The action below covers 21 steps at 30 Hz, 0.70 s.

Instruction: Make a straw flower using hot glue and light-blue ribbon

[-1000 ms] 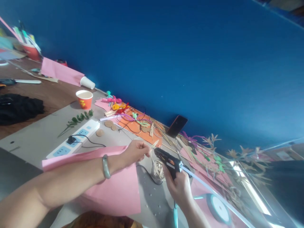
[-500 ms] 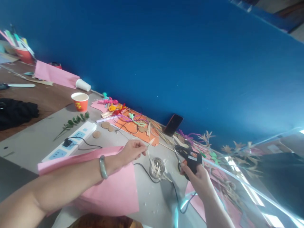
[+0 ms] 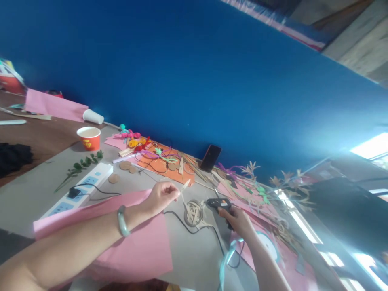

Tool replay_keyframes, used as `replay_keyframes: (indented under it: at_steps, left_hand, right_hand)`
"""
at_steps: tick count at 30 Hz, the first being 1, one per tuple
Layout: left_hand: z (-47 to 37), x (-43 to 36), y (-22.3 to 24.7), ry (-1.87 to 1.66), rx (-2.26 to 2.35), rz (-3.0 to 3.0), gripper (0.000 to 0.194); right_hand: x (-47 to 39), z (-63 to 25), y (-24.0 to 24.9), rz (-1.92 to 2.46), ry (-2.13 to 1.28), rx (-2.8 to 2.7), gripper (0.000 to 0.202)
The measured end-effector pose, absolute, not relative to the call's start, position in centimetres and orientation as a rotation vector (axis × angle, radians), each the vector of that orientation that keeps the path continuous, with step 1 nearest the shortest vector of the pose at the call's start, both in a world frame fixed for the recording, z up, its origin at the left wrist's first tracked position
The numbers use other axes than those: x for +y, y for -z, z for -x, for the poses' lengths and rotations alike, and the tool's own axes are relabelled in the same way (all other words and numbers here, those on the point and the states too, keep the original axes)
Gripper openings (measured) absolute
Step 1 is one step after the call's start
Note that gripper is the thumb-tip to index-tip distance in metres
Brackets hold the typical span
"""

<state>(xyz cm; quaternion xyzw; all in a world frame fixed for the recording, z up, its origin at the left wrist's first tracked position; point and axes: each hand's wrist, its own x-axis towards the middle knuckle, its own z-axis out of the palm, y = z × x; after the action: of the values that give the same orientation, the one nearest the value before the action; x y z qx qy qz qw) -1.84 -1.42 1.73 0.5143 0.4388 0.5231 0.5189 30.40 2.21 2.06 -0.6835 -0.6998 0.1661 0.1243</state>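
Observation:
My left hand, with a pale bangle at the wrist, pinches a small pale pointed strip. My right hand is wrapped round the handle of a black glue gun, whose nozzle points left. Between the hands stands a round dish holding several pale pieces. The nozzle is close to the dish's upper right side. Pink paper lies under my left forearm.
A white power strip and a red paper cup are at the left. A dark phone leans against the blue wall. Orange paper lies behind the dish, and dried stems lie at the right.
My right hand has turned the glue gun and brought it left, closer to the dish. My left hand still pinches the strip. The camera view has shifted right.

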Motion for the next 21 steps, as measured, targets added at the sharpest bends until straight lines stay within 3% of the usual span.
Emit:
replay_keyframes:
  at_steps: [5,7,12,21]
  left_hand:
    - [1.8,-1.6,-1.7,-1.269,1.055,-1.265,0.015]
    - [1.7,-1.7,-1.7,-1.266,1.043,-1.266,0.013]
    - [1.5,-1.9,-1.4,-1.237,1.029,-1.246,0.011]
    - [1.3,-1.9,-0.9,-1.221,1.009,-1.304,0.01]
  right_hand:
    - [1.8,-30.0,-2.3,2.1,0.135,-2.098,0.041]
    - [0.8,-28.3,-3.3,1.994,0.231,-2.069,0.037]
    - [-1.5,-21.7,-6.0,1.499,-0.454,-2.078,0.034]
    - [-0.6,-16.1,-5.8,1.251,-0.975,-1.806,0.029]
